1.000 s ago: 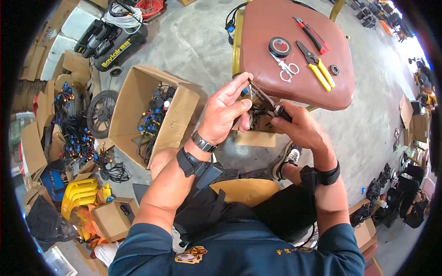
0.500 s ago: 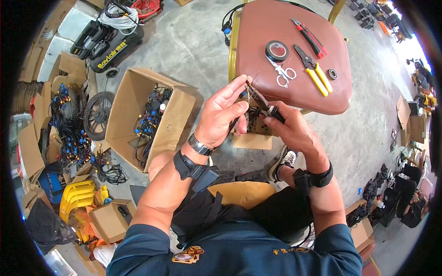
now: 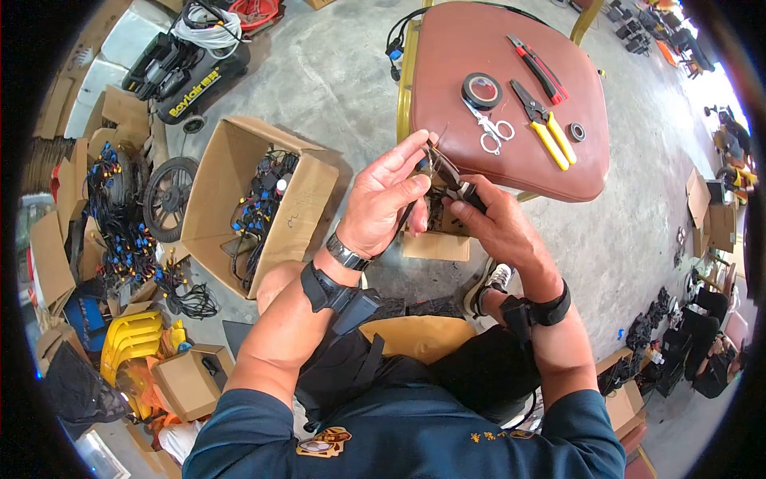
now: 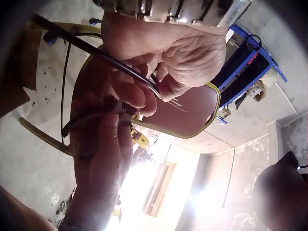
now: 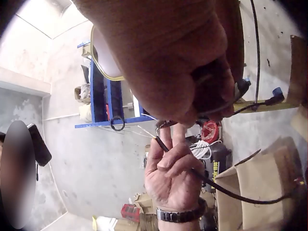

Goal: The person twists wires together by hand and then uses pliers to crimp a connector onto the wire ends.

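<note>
My left hand (image 3: 381, 199) holds a black cable (image 5: 231, 192) between thumb and fingers. Thin bare-looking wires (image 5: 146, 132) stick out of the cable's end past the fingertips. My right hand (image 3: 509, 223) grips a dark-handled, pliers-like tool (image 3: 460, 185), whose dark jaws reach up to the wires at the left fingertips. Both hands are close together in front of the chair seat; in the left wrist view the right hand (image 4: 103, 154) lies just beside the left fingers. The right palm hides most of the tool in the right wrist view, so I cannot tell its exact kind.
On the brown chair seat (image 3: 447, 48) lie scissors (image 3: 489, 132), black tape (image 3: 482, 92), yellow-handled wire strippers (image 3: 550, 137), a red-and-black cutter (image 3: 542, 72) and a metal ring (image 3: 577, 131). A cardboard box (image 3: 315, 207) of connectors stands left; a smaller box (image 3: 435, 246) sits below the hands.
My right hand has come slightly left with the tool, closer to the left hand. The left hand keeps its hold on the cable. The whole head view has shifted a little.
</note>
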Demonstrator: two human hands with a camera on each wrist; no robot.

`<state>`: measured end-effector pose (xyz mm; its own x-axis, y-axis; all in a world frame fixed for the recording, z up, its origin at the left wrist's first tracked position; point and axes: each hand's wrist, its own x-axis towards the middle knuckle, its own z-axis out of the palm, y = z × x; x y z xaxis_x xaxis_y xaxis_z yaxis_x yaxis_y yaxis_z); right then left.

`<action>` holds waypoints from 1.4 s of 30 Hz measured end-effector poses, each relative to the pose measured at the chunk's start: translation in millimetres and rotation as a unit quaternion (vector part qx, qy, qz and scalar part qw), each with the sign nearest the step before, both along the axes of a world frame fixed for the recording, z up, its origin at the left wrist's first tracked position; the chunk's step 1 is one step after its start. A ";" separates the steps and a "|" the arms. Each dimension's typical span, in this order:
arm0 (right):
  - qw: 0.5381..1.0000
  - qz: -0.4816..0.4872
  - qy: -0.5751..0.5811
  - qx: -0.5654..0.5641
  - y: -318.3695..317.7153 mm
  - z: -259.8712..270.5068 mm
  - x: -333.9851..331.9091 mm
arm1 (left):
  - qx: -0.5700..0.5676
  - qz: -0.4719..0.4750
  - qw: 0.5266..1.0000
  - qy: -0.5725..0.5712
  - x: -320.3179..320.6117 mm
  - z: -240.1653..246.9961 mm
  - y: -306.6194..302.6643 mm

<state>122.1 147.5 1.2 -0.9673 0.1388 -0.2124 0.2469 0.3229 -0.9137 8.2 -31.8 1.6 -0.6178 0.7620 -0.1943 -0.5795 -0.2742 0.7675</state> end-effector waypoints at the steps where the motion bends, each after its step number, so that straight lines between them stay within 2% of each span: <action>1: 1.000 0.003 -0.013 -0.001 0.2 0.8 -0.3 | -0.004 0.002 1.000 -0.002 0.5 0.9 0.2; 7: 1.000 -0.004 -0.019 -0.009 -1.7 8.6 -2.0 | -0.001 0.000 1.000 0.006 1.1 0.1 0.7; 10: 0.998 -0.013 0.059 0.008 -4.5 -4.1 -1.6 | 0.005 0.002 1.000 0.002 1.2 -0.2 0.9; 19: 0.998 -0.024 0.031 0.052 -8.5 2.2 -3.4 | 0.030 -0.002 0.999 -0.016 -1.6 2.4 0.6; 28: 0.997 -0.020 0.062 0.029 -12.4 -6.5 -8.2 | 0.062 -0.011 0.997 -0.045 -3.9 4.2 -3.1; 34: 0.989 -0.027 0.143 0.036 -13.2 -16.1 -11.7 | 0.084 -0.015 0.994 -0.066 -3.3 7.8 -3.6; 42: 0.987 -0.057 0.147 0.033 -20.8 -26.0 -15.1 | 0.126 -0.026 0.987 -0.097 -4.1 9.2 -2.8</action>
<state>107.1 126.7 -24.8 -0.9631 0.2546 0.0877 0.0133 0.3701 -0.9289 4.1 -34.5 10.8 -0.5470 0.8306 -0.1046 -0.7265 -0.4088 0.5524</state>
